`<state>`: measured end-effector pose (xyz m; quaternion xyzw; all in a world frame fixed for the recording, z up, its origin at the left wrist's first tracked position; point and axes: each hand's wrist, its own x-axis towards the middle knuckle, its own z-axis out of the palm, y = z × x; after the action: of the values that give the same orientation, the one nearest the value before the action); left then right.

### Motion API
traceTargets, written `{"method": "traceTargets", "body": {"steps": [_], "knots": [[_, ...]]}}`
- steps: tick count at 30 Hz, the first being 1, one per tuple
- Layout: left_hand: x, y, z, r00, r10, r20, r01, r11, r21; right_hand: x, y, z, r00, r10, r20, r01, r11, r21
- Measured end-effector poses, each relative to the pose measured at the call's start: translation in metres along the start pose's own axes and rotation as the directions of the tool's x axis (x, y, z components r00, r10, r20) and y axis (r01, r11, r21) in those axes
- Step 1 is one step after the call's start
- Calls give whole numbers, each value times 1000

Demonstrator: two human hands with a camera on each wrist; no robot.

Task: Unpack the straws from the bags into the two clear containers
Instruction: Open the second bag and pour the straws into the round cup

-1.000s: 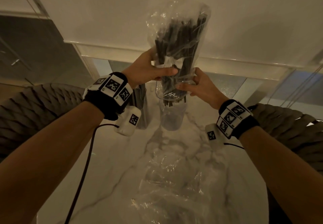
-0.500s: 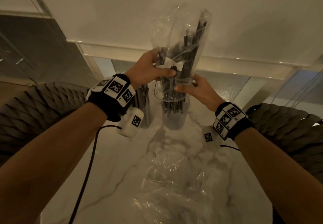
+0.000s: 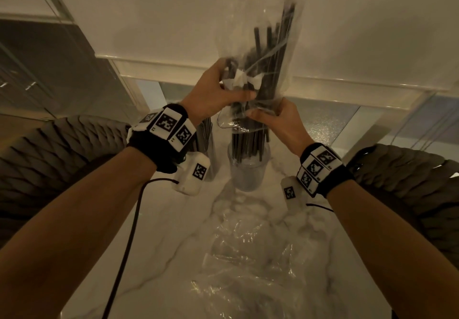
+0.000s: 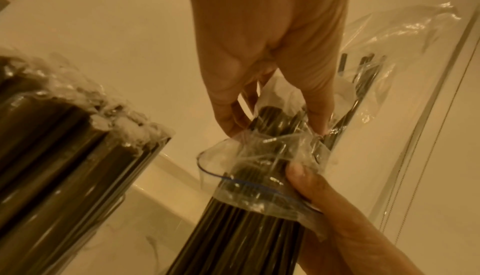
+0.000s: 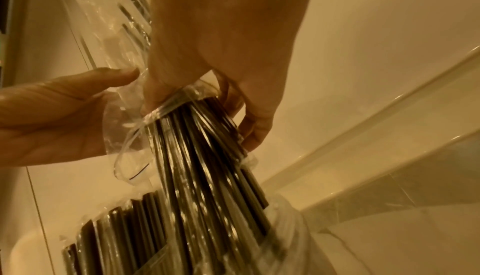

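Observation:
A clear plastic bag (image 3: 263,45) of black straws (image 3: 250,142) hangs mouth-down over a clear container (image 3: 248,169) on the marble table. My left hand (image 3: 231,90) grips the bag around its middle. My right hand (image 3: 267,112) pinches the bag's open mouth around the bundle. The lower straw ends reach into the container. In the left wrist view my left hand's fingers (image 4: 233,123) squeeze the bag (image 4: 272,156) above the straws (image 4: 246,228). In the right wrist view my right hand (image 5: 207,94) circles the straws (image 5: 207,166).
A second clear container (image 3: 207,142), full of black straws, stands just left of the first, partly behind my left wrist. Empty crumpled bags (image 3: 248,256) lie on the table (image 3: 161,244) in front. Woven chair backs (image 3: 49,159) flank both sides. A black cable (image 3: 129,231) hangs from my left wrist.
The straws have slid further down out of the bag into the container, leaving the bag's upper part emptier. Both hands keep their hold at about the same height.

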<state>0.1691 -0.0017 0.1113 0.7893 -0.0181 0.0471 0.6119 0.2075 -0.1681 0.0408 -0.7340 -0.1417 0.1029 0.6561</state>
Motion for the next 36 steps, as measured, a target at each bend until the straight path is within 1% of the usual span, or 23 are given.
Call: {"method": "traceTargets", "body": {"steps": [2, 4, 8, 12, 16, 19, 21, 24, 28, 30, 34, 36], "knots": [[1, 4, 0, 999, 35, -31, -36, 999, -2, 0, -2, 1, 999, -37, -32, 39, 999, 33], [0, 3, 0, 998, 50, -27, -50, 999, -1, 0, 2, 2, 997, -46, -57, 48, 998, 34], [-6, -14, 2, 1000, 6, -14, -5, 1000, 12, -7, 21, 8, 997, -1, -76, 0, 1000, -7], [-10, -24, 6, 999, -34, 21, 33, 999, 29, -11, 34, 11, 998, -6, -61, 0, 997, -83], [-9, -22, 6, 999, 25, 43, -29, 995, 99, -9, 35, 7, 1000, -16, 24, 19, 995, -103], [-6, -20, 2, 998, 36, 51, -43, 988, 145, -9, 28, 3, 997, -9, 78, 17, 996, -93], [-7, -20, -2, 998, 53, 43, -60, 984, 166, -9, 29, -2, 995, 13, 99, -3, 995, -98], [-10, -22, -5, 996, 93, 3, -92, 983, 157, -9, 33, -7, 994, 53, 96, -43, 994, -105], [-14, -19, -4, 997, 78, -21, -74, 987, 143, -11, 29, -9, 991, 64, 115, -58, 997, -48], [-14, -16, -4, 998, 62, -12, -59, 988, 145, -13, 25, -9, 981, 73, 180, -71, 997, -18], [-15, -14, -1, 998, 1, 64, -14, 979, 205, -16, 20, -6, 944, 120, 308, -118, 993, -24], [-18, -10, -1, 999, 11, 44, -19, 984, 180, -17, 18, -5, 934, 118, 336, -111, 993, -40]]}}
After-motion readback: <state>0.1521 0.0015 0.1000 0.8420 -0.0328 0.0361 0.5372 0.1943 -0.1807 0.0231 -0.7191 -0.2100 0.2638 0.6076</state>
